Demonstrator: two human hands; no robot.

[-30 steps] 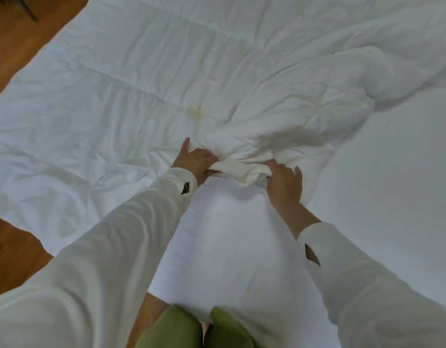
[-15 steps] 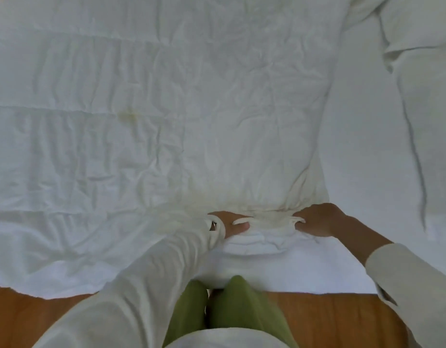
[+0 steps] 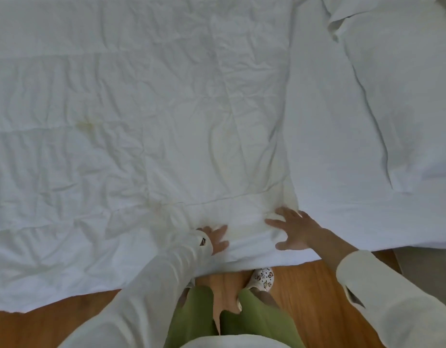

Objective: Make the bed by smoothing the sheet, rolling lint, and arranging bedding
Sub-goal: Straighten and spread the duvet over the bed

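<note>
On quilt [image 3: 141,121], both flat hands [image 3: 296,231]

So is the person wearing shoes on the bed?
No, the one visible shoe is on the wooden floor beside the bed.

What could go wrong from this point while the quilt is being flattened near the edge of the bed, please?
1. The quilt hangs over the bed edge onto the wooden floor; pulling it nearer could drag it off or dirty it.
2. Both the left hand and right hand press flat near one corner, so creases farther up may stay.
3. The shoe stands close to the overhang and might tread on it.
</note>
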